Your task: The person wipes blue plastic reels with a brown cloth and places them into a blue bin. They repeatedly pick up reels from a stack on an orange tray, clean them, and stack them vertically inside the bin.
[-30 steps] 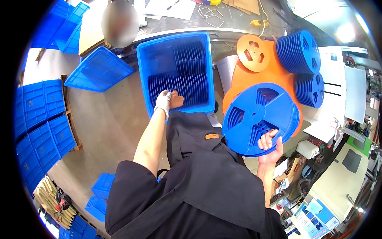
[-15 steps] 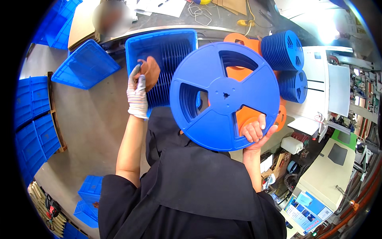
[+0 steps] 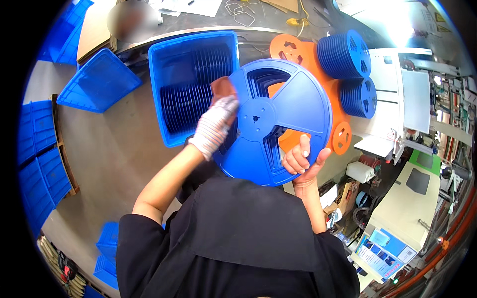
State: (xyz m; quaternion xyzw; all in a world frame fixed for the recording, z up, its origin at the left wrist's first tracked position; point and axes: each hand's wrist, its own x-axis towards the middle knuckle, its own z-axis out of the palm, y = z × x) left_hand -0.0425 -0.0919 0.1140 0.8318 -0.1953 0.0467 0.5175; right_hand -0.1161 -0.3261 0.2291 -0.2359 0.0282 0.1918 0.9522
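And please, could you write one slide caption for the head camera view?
Gloved left hand with brown cloth at the edge of stacked blue reels held by the bare right hand.

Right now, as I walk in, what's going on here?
A person's bare right hand holds a stack of blue reels by its lower right. The gloved left hand holds a brown, cloth-like piece at the stack's left edge; blur hides whether they touch. Blue discs stand in rows in the blue bin to the left.
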